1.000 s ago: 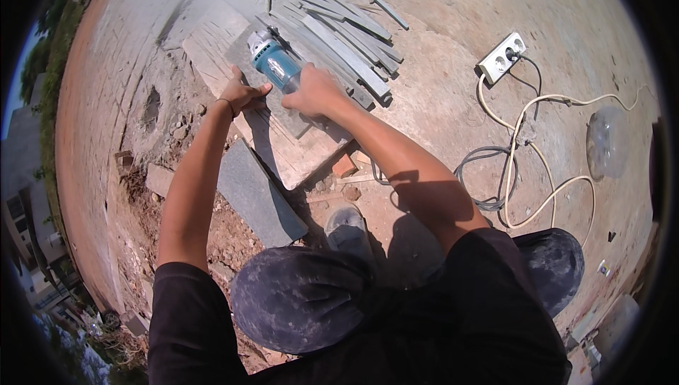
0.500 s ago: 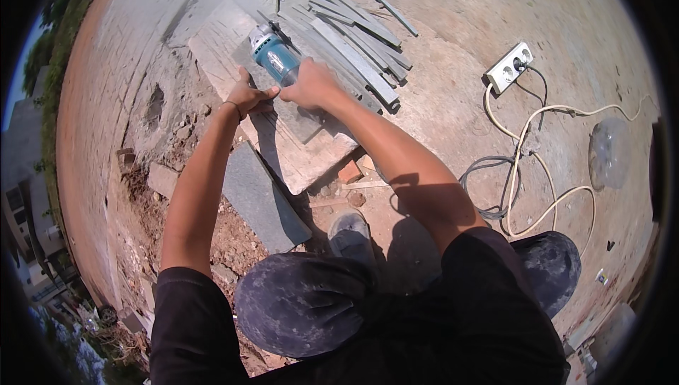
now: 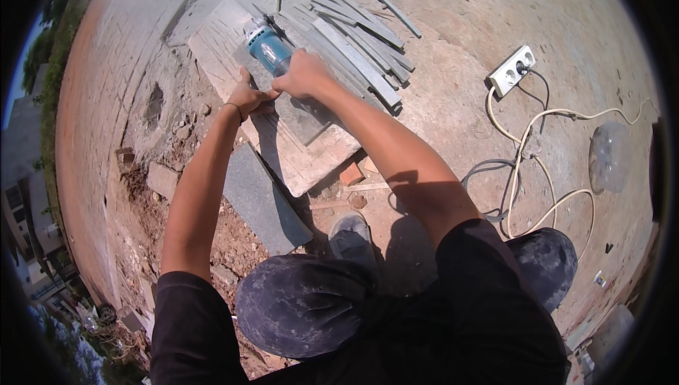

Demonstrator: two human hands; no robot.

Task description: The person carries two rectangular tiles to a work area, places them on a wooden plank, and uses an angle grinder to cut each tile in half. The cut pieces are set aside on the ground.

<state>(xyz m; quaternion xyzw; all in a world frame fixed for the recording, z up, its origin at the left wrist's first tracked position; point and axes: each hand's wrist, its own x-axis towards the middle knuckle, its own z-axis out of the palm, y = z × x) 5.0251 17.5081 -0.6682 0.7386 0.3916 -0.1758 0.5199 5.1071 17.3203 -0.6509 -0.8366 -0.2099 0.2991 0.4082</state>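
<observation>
My right hand (image 3: 305, 73) is closed round the rear of a teal angle grinder (image 3: 269, 51), whose metal head points toward the upper left over a grey stone piece (image 3: 311, 124). My left hand (image 3: 251, 95) is just below and left of the grinder, fingers apart, thumb stretched toward my right hand, resting at the grey piece's left edge. Both hands are over a pale, scored slab (image 3: 300, 165). Several narrow grey stone strips (image 3: 357, 59) lie beside the grinder to the right. The cutting disc is mostly hidden.
A white power strip (image 3: 511, 71) with a black plug, coiled cables (image 3: 516, 173) and a clear plastic object (image 3: 606, 158) lie on the right. A grey slab (image 3: 258, 197), rubble (image 3: 180, 222) and brick fragments (image 3: 351, 173) surround my shoe (image 3: 348, 236).
The grinder and my right hand have shifted slightly up and left across the slab. My left hand keeps its place at the stone's edge; the whole view has shifted slightly.
</observation>
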